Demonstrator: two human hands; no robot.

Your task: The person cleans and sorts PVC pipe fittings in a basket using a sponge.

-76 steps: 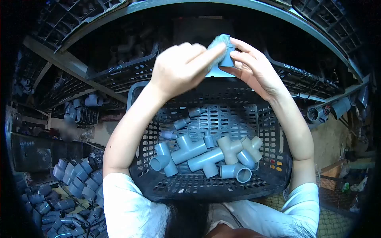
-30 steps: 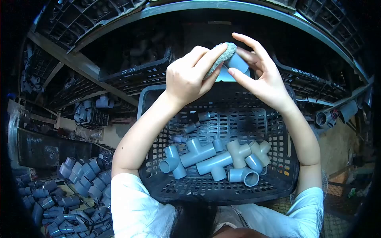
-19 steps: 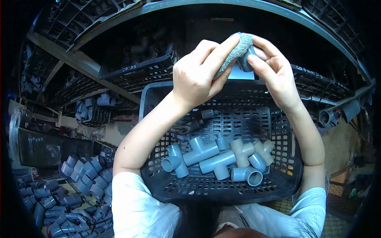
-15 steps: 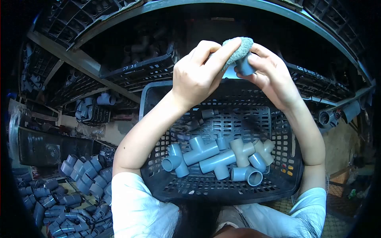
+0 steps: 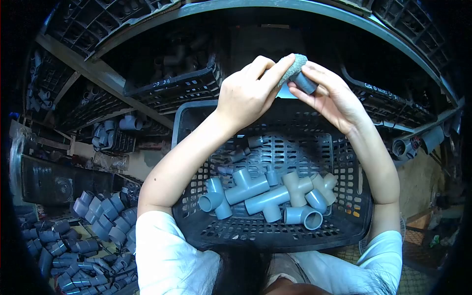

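A grey-green cloth (image 5: 294, 68) is pinched in my left hand (image 5: 249, 93), its fingers closed round it above the basket's far rim. The cloth presses against a short grey pipe fitting (image 5: 305, 84), which my right hand (image 5: 334, 94) holds between thumb and fingers. Part of the fitting is hidden by the cloth and fingers. Below both hands is a black plastic basket (image 5: 179, 142). Several grey tee and elbow fittings lie in it, among them a large tee (image 5: 268, 200) and an elbow (image 5: 304, 217). Some beige fittings (image 5: 297, 189) lie beside them.
Many grey fittings (image 5: 105, 216) are piled at the lower left. Black crates (image 5: 172, 88) stand on metal racks beyond the basket and to both sides. A curved metal bar (image 5: 275, 6) crosses the top. More large fittings (image 5: 403, 147) sit at the right.
The fitting has tilted, and the cloth has shifted slightly down and left on it. My right hand's fingers have opened out a little. The basket appears slightly further left.
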